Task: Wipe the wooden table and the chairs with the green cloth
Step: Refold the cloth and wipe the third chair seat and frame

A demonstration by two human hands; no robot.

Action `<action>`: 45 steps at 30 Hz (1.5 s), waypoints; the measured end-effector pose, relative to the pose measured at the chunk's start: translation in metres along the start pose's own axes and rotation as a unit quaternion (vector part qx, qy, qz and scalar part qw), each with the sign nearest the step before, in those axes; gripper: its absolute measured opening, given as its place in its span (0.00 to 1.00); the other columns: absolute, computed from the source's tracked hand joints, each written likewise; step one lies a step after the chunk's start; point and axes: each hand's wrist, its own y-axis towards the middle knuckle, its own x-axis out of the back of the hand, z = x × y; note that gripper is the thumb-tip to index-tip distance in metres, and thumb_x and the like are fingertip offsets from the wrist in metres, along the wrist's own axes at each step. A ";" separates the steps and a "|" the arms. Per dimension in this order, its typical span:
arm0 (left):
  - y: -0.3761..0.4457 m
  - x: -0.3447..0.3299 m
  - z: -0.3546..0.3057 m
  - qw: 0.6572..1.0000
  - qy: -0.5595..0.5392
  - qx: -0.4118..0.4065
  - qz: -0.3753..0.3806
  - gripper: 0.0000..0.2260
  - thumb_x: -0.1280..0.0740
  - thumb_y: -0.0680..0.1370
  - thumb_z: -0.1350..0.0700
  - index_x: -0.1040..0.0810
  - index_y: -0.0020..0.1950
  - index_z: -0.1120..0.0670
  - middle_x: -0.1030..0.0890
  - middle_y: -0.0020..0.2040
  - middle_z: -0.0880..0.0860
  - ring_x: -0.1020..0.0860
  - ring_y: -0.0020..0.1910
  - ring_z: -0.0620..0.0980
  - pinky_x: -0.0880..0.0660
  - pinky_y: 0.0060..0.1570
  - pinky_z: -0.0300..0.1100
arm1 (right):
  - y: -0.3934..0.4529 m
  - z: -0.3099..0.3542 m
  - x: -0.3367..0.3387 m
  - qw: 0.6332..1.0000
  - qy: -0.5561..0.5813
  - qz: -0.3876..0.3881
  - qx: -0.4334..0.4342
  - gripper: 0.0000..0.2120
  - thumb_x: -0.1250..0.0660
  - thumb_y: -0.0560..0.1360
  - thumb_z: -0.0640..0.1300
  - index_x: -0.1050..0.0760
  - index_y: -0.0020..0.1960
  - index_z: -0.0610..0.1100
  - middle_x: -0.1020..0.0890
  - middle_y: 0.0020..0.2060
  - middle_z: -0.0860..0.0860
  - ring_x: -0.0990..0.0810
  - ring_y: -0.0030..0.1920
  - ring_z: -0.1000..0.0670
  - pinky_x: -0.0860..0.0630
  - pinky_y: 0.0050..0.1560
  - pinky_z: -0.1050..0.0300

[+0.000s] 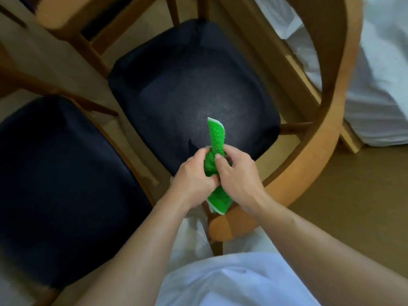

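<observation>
Head view looks down on two wooden chairs with dark blue cushioned seats, one at centre (194, 93) with a curved wooden backrest (331, 120) at three o'clock, the other (55, 184) at eight o'clock. Both hands meet over the centre seat's near edge: left hand (192, 175) and right hand (238, 173) each clenched on the fuzzy green cloth (217, 138), bunched between them, ends poking toward twelve and six. Likely regathering mid-chair step; next, press it flat onto the seat.
</observation>
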 end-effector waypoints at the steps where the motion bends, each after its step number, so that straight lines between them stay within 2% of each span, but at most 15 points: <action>1: -0.008 -0.001 -0.003 1.000 0.010 0.004 0.011 0.20 0.33 0.71 0.47 0.28 0.62 0.44 0.19 0.49 0.47 0.21 0.50 0.49 0.24 0.50 0.51 | -0.011 0.001 0.006 1.000 0.001 -0.002 0.010 0.09 0.40 0.78 0.45 0.24 0.41 0.48 0.21 0.33 0.53 0.23 0.34 0.56 0.27 0.35 0.56; 6: -0.046 -0.014 -0.013 0.999 0.026 -0.013 0.022 0.10 0.28 0.71 0.45 0.23 0.48 0.47 0.20 0.38 0.45 0.21 0.40 0.44 0.25 0.38 0.45 | -0.042 -0.006 0.036 0.999 -0.040 0.011 -0.003 0.10 0.38 0.79 0.47 0.22 0.42 0.47 0.20 0.33 0.52 0.22 0.34 0.54 0.25 0.36 0.53; 8: -0.061 -0.022 -0.012 0.998 0.053 -0.022 0.002 0.11 0.28 0.69 0.42 0.24 0.43 0.46 0.23 0.32 0.43 0.25 0.34 0.39 0.31 0.32 0.41 | -0.050 -0.012 0.048 0.997 -0.065 0.031 0.017 0.10 0.37 0.78 0.49 0.22 0.43 0.46 0.20 0.33 0.52 0.22 0.34 0.54 0.26 0.35 0.53; 10: -0.076 -0.032 -0.012 0.995 0.102 -0.021 0.001 0.13 0.29 0.68 0.40 0.26 0.42 0.46 0.24 0.31 0.44 0.26 0.33 0.41 0.34 0.30 0.42 | -0.060 -0.019 0.057 0.992 -0.109 0.049 0.039 0.10 0.37 0.77 0.52 0.22 0.49 0.48 0.19 0.38 0.53 0.21 0.39 0.51 0.26 0.37 0.53; 12: -0.087 -0.043 -0.011 0.981 0.196 -0.005 0.000 0.14 0.30 0.70 0.39 0.27 0.46 0.46 0.23 0.36 0.46 0.23 0.39 0.48 0.33 0.32 0.44 | -0.071 -0.029 0.063 0.978 -0.197 0.052 0.047 0.17 0.37 0.78 0.55 0.26 0.63 0.50 0.20 0.49 0.51 0.21 0.47 0.46 0.27 0.44 0.53; 15: -0.096 -0.062 -0.005 0.949 0.315 0.026 -0.018 0.16 0.31 0.73 0.44 0.27 0.58 0.47 0.21 0.51 0.51 0.22 0.51 0.56 0.32 0.39 0.45 | -0.084 -0.047 0.065 0.945 -0.315 0.042 0.075 0.20 0.39 0.79 0.55 0.34 0.69 0.52 0.27 0.57 0.49 0.21 0.50 0.39 0.27 0.44 0.50; 18: -0.100 -0.069 0.002 0.955 0.290 0.062 -0.028 0.14 0.33 0.74 0.48 0.29 0.59 0.45 0.22 0.56 0.51 0.23 0.53 0.56 0.29 0.43 0.47 | -0.086 -0.061 0.066 0.944 -0.315 0.050 0.086 0.21 0.39 0.80 0.50 0.35 0.71 0.51 0.31 0.58 0.48 0.22 0.46 0.38 0.31 0.41 0.51; 22: -0.098 -0.069 0.005 0.957 0.274 0.081 -0.045 0.08 0.34 0.73 0.48 0.29 0.51 0.45 0.22 0.48 0.49 0.23 0.47 0.55 0.28 0.40 0.46 | -0.087 -0.066 0.047 0.946 -0.288 0.080 0.126 0.20 0.37 0.79 0.46 0.31 0.70 0.45 0.31 0.60 0.44 0.23 0.49 0.39 0.25 0.47 0.47; 26: -0.092 -0.066 0.007 0.952 0.283 0.098 -0.070 0.03 0.37 0.74 0.51 0.30 0.41 0.48 0.23 0.41 0.50 0.25 0.40 0.57 0.33 0.35 0.45 | -0.091 -0.073 0.025 0.883 -0.416 0.038 0.214 0.20 0.28 0.71 0.48 0.23 0.62 0.46 0.25 0.60 0.45 0.26 0.55 0.40 0.29 0.46 0.48; 29: -0.091 -0.067 0.007 0.950 0.282 0.114 -0.075 0.04 0.38 0.74 0.52 0.31 0.39 0.49 0.24 0.38 0.50 0.25 0.38 0.56 0.29 0.34 0.46 | -0.088 -0.085 0.018 0.855 -0.441 0.050 0.267 0.21 0.32 0.76 0.49 0.26 0.67 0.45 0.29 0.70 0.44 0.34 0.71 0.38 0.34 0.62 0.38; 32: -0.088 -0.072 0.003 0.949 0.288 0.110 -0.072 0.05 0.37 0.75 0.52 0.31 0.41 0.49 0.23 0.40 0.50 0.25 0.38 0.54 0.27 0.35 0.47 | -0.075 -0.095 0.021 0.841 -0.451 0.081 0.287 0.21 0.44 0.81 0.54 0.30 0.70 0.45 0.29 0.70 0.46 0.38 0.74 0.42 0.45 0.71 0.36; 35: -0.079 -0.073 -0.003 0.956 0.270 0.057 -0.097 0.07 0.34 0.75 0.50 0.30 0.49 0.49 0.26 0.46 0.48 0.28 0.43 0.49 0.31 0.39 0.44 | -0.043 -0.100 0.049 0.838 -0.469 0.060 0.271 0.21 0.48 0.82 0.55 0.24 0.64 0.46 0.28 0.69 0.46 0.39 0.75 0.44 0.48 0.73 0.38; 39: -0.066 -0.073 -0.009 0.965 0.199 0.066 -0.158 0.11 0.37 0.78 0.50 0.28 0.60 0.49 0.27 0.54 0.49 0.27 0.50 0.48 0.27 0.44 0.42 | 0.008 -0.106 0.107 0.881 -0.448 -0.042 0.144 0.24 0.55 0.82 0.56 0.29 0.69 0.48 0.45 0.78 0.44 0.53 0.78 0.43 0.59 0.73 0.34; 42: -0.062 -0.072 -0.002 0.965 0.148 0.129 -0.172 0.07 0.40 0.80 0.52 0.27 0.57 0.49 0.25 0.53 0.48 0.26 0.48 0.46 0.30 0.38 0.35 | 0.011 -0.100 0.104 0.890 -0.440 -0.072 0.093 0.25 0.57 0.82 0.56 0.33 0.72 0.48 0.49 0.79 0.45 0.56 0.78 0.42 0.56 0.74 0.34; 45: -0.060 -0.068 0.007 0.961 0.070 0.199 -0.179 0.08 0.43 0.82 0.51 0.26 0.52 0.50 0.22 0.50 0.50 0.24 0.47 0.49 0.27 0.40 0.41 | -0.027 -0.089 0.050 0.877 -0.455 -0.024 0.153 0.25 0.56 0.82 0.55 0.29 0.69 0.49 0.42 0.77 0.46 0.54 0.78 0.43 0.60 0.73 0.34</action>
